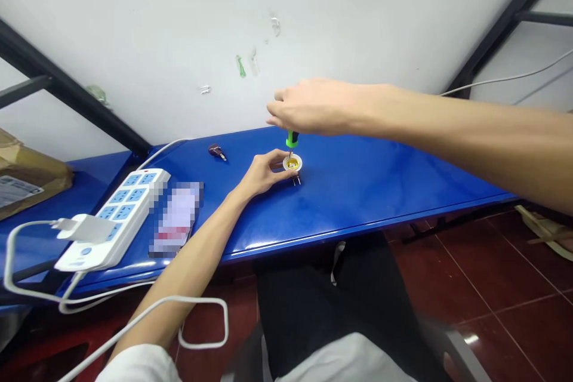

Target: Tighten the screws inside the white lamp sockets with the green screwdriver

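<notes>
A small round white fitting with a yellow inside [292, 163] stands on the blue table [340, 191], two metal prongs showing at its lower edge. My left hand [268, 172] pinches it from the left between thumb and fingers. Above it, my right hand [308, 107] is closed on a green and black screwdriver [292, 139]. The screwdriver points down, and its thin shaft reaches into the fitting; the exact spot its tip touches is too small to tell. Most of the handle is hidden by my right hand.
A dark red object with a metal end [216, 151] lies at the back left. Further left are a pixelated phone [179, 215], a white power strip [119, 215] with a charger [87, 228], and a cardboard box [31, 173]. A white cable [152, 305] crosses my left forearm.
</notes>
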Demonstrator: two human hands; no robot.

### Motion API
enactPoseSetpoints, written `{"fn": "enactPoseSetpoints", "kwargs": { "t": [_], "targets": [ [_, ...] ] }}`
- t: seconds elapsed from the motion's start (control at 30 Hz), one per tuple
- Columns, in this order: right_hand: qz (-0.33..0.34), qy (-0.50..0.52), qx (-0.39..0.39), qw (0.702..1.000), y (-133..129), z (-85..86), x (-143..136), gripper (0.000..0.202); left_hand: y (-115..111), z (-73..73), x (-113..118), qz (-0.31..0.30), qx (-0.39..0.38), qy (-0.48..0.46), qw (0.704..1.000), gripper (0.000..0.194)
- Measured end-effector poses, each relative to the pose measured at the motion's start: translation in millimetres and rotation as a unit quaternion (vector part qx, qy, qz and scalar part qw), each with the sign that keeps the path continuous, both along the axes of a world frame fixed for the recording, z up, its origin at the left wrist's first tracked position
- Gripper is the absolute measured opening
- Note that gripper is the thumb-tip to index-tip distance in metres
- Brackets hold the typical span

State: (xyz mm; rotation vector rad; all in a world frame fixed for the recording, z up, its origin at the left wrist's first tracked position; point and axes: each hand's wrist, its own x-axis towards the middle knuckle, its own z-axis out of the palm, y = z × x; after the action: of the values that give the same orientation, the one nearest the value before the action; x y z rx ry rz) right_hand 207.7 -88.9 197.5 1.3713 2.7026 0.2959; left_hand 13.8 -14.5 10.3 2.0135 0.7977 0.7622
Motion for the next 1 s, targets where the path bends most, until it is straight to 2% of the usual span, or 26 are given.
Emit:
{"fn": "enactPoseSetpoints", "kwargs": {
  "t": [0.1,0.17,0.27,0.37,0.47,0.53,0.67,0.87,0.93,1.0],
  "targets": [
    [-0.049,-0.034,0.078,0.995,-2.9,-3.3,-4.9,0.050,0.0,0.5,0.0,0.000,0.004,0.000,1.000,0.064],
    [-0.052,-0.022,0.079,0.995,-4.2,-3.5,-2.0,0.052,0.1,-0.1,-0.1,-0.001,0.002,-0.004,1.000,0.064],
    [0.001,-0.001,-0.017,1.000,-1.6,3.1,11.8,0.039,0.2,-1.6,-0.3,-0.003,-0.003,-0.007,1.000,0.065],
    [0.091,0.021,-0.106,0.990,3.2,12.6,28.0,0.031,0.1,-2.3,-0.3,0.000,-0.002,-0.006,1.000,0.063],
    [0.142,0.050,-0.089,0.985,4.1,15.9,35.8,0.029,0.2,-2.4,-0.5,0.002,0.006,-0.008,1.000,0.060],
    [0.140,0.065,-0.056,0.986,2.2,14.3,34.9,0.028,0.2,-2.4,-0.6,0.002,0.009,-0.011,1.000,0.059],
    [0.091,0.067,-0.027,0.993,-3.1,9.7,20.9,0.019,0.1,-2.5,-0.2,0.003,0.003,-0.006,1.000,0.062],
    [0.012,-0.036,0.065,0.997,-3.9,1.9,-2.2,0.051,-0.7,-1.0,0.9,0.013,-0.007,-0.003,1.000,0.066],
    [0.025,-0.024,0.050,0.998,-1.0,1.1,0.6,0.050,-0.7,-0.8,0.7,0.009,-0.009,-0.004,1.000,0.065],
    [0.082,0.003,-0.027,0.996,3.1,2.9,9.0,0.039,-0.1,-1.4,0.3,0.005,-0.009,-0.007,1.000,0.066]
  ]
}}
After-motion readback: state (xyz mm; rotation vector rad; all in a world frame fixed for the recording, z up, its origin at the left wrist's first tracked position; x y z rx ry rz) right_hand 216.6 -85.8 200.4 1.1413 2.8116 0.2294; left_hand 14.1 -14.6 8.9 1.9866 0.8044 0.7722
